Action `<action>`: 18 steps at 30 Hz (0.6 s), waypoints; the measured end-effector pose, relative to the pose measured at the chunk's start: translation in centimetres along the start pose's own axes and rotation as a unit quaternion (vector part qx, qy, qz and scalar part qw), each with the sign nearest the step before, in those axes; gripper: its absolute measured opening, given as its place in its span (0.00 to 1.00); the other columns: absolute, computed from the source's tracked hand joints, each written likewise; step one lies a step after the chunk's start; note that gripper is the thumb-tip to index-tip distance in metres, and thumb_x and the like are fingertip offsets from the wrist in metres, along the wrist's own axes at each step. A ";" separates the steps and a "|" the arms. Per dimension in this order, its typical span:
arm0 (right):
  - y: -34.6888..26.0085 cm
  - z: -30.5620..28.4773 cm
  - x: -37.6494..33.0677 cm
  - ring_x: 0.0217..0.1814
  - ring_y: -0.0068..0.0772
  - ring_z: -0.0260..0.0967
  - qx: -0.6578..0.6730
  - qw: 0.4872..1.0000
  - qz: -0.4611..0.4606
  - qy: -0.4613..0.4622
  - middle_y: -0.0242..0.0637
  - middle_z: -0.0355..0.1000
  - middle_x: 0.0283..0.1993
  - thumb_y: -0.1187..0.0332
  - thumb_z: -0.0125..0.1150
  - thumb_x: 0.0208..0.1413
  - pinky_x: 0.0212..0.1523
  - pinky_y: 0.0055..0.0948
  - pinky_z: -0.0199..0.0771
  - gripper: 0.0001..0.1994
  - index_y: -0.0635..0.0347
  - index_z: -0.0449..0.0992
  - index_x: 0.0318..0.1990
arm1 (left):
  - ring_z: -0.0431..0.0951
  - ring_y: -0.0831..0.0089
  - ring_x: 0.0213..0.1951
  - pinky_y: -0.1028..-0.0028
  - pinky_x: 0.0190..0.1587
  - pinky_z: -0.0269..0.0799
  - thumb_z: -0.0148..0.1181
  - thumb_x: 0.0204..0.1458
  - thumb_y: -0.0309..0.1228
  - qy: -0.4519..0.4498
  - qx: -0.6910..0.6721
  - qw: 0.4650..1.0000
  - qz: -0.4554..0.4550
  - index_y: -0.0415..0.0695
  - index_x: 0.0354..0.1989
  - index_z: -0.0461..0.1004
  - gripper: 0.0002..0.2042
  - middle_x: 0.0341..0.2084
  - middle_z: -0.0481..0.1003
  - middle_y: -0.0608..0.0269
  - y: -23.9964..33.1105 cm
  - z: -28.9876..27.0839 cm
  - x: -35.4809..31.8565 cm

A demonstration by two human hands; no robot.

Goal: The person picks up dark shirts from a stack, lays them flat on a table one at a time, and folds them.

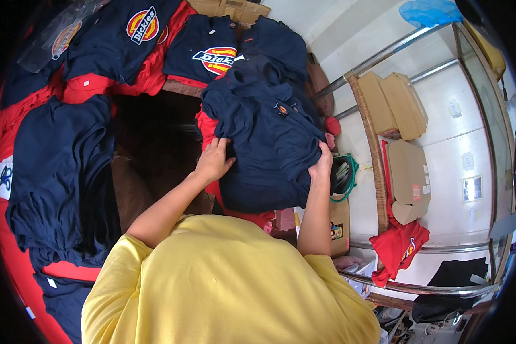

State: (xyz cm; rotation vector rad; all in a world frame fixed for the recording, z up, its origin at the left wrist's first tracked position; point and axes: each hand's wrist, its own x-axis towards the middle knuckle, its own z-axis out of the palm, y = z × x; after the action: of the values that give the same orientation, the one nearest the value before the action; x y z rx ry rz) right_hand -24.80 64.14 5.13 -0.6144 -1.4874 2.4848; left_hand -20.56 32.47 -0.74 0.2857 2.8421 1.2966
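Observation:
A navy T-shirt [264, 143] with a small label near its collar lies bunched on a pile of dark garments in front of me. My right hand [322, 160] grips its right edge, fingers curled partly out of sight in the fabric. On the pile's left side rests my left hand [214, 160], thumb apart from the fingers, touching the navy cloth next to a strip of red fabric [207, 127]. Beyond the pile, a navy T-shirt with a red and yellow printed emblem [203, 49] lies spread out.
At left, a stack of navy garments [63, 172] sits on red cloth, with scissors [4, 176] beside it. A dark gap [155, 143] separates the piles. To the right stand a green-rimmed basket [350, 178] and a metal-railed rack holding cardboard boxes [390, 106] and a red shirt [400, 249].

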 end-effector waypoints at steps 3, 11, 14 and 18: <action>0.4 -0.3 -0.3 0.40 0.30 0.72 -0.004 1.000 -0.020 -0.005 0.38 0.74 0.41 0.70 0.51 0.57 0.40 0.27 0.73 0.11 0.65 0.75 0.43 | 0.69 0.48 0.53 0.58 0.55 0.66 0.65 0.48 0.34 -0.051 -0.039 0.996 -0.062 0.43 0.56 0.63 0.27 0.50 0.68 0.48 -1.6 1.3 -0.7; 0.6 1.0 -3.3 0.38 0.32 0.69 -0.273 0.917 -0.290 -0.006 0.36 0.69 0.31 0.73 0.45 0.59 0.53 0.37 0.67 0.07 0.57 0.70 0.30 | 0.64 0.50 0.57 0.62 0.58 0.63 0.69 0.42 0.35 0.043 0.149 0.988 0.012 0.39 0.37 0.77 0.16 0.54 0.67 0.48 0.2 -5.6 -3.7; -0.5 3.4 -7.6 0.39 0.48 0.68 -0.531 0.720 -0.424 -0.141 0.42 0.69 0.33 0.73 0.42 0.59 0.66 0.44 0.51 0.11 0.56 0.73 0.30 | 0.78 0.62 0.36 0.67 0.43 0.73 0.69 0.43 0.34 -0.052 -0.092 0.988 -0.112 0.36 0.34 0.75 0.16 0.32 0.76 0.51 1.7 -10.1 -3.3; 0.2 8.9 -13.8 0.64 0.57 0.55 -0.590 0.689 -0.333 -0.258 0.58 0.57 0.63 0.68 0.62 0.49 0.64 0.43 0.56 0.12 0.54 0.79 0.43 | 0.79 0.64 0.31 0.67 0.38 0.73 0.67 0.47 0.35 -0.050 -0.256 0.964 -0.041 0.35 0.38 0.72 0.17 0.26 0.77 0.50 8.8 -9.5 -3.6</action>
State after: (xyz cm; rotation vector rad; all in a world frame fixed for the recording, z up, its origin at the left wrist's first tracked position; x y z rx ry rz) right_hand -16.32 51.96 12.13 0.5554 -2.7669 0.9029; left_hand -16.38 30.39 11.92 0.2100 2.2967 1.8641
